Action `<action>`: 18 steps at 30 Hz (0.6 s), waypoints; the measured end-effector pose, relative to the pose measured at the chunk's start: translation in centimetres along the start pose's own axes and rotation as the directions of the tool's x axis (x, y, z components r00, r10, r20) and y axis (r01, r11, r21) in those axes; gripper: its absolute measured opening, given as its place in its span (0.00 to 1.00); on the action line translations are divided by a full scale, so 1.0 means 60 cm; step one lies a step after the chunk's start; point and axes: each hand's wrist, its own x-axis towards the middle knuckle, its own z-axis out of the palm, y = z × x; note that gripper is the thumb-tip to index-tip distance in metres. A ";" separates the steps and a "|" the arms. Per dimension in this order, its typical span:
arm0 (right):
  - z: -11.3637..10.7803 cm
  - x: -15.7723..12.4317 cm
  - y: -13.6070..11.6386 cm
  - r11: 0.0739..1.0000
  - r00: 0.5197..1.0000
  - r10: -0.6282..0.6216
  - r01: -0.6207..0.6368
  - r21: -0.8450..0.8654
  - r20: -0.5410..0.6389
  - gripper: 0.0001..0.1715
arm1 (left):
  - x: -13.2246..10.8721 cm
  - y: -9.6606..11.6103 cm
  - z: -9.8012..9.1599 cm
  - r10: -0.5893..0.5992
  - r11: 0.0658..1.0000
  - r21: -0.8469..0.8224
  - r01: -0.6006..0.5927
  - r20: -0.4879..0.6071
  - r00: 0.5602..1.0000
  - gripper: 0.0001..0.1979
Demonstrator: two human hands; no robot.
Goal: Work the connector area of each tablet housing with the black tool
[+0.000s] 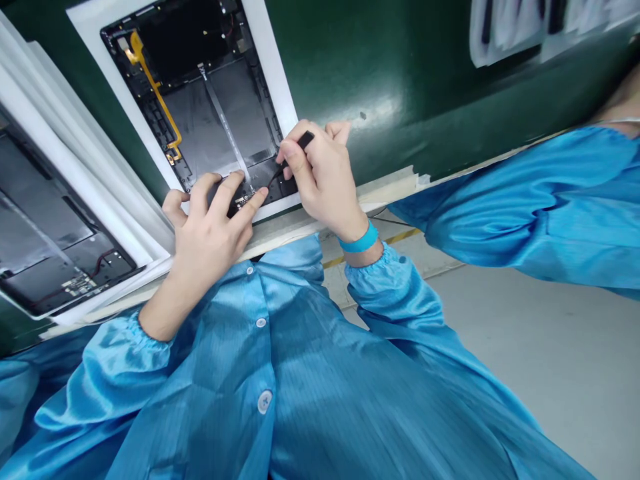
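my right hand (320,177) pinches a slim black plastic tool (303,141) between thumb and fingers, its end angled toward a thin black wire (274,179) inside the open tablet housing (220,113). my left hand (210,230) is spread and holds nothing, its fingertips (239,180) pressing on the housing beside a small circuit board (243,199). the housing sits in a white foam frame (270,67) on the glossy green surface (425,87), with a second tablet housing (45,227) in foam to the left.

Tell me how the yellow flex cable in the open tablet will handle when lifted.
The yellow flex cable looks thin and flat, so it is probably floppy and very light. Its angled bends along the black frame suggest it could crease easily. It seems to lie tight against that frame, so it may resist peeling up.
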 end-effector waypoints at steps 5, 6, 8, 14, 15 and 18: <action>0.007 -0.003 0.016 0.997 0.997 0.072 -0.074 0.030 0.038 0.36 | -0.002 0.004 -0.002 0.013 0.999 0.047 -0.013 -0.013 1.000 0.30; 0.007 -0.004 0.018 0.995 0.996 0.082 -0.084 0.048 0.040 0.35 | -0.003 0.004 -0.002 0.018 0.999 0.051 -0.017 -0.019 1.000 0.30; 0.006 -0.008 0.020 0.990 0.994 0.107 -0.109 0.087 0.025 0.34 | -0.003 0.003 -0.002 0.026 0.998 0.056 -0.024 -0.029 0.999 0.30; 0.000 -0.012 0.024 0.976 0.986 0.143 -0.125 0.180 -0.089 0.28 | -0.002 0.001 -0.001 0.013 0.999 0.031 -0.012 -0.024 1.000 0.27; 0.001 -0.012 0.027 0.978 0.988 0.127 -0.110 0.178 -0.084 0.28 | -0.001 0.001 -0.002 0.005 1.000 0.022 -0.005 -0.016 1.000 0.27; 0.004 -0.012 0.033 0.983 0.994 0.092 -0.081 0.166 -0.065 0.30 | 0.001 0.003 -0.003 -0.026 1.000 -0.011 0.026 0.016 1.000 0.26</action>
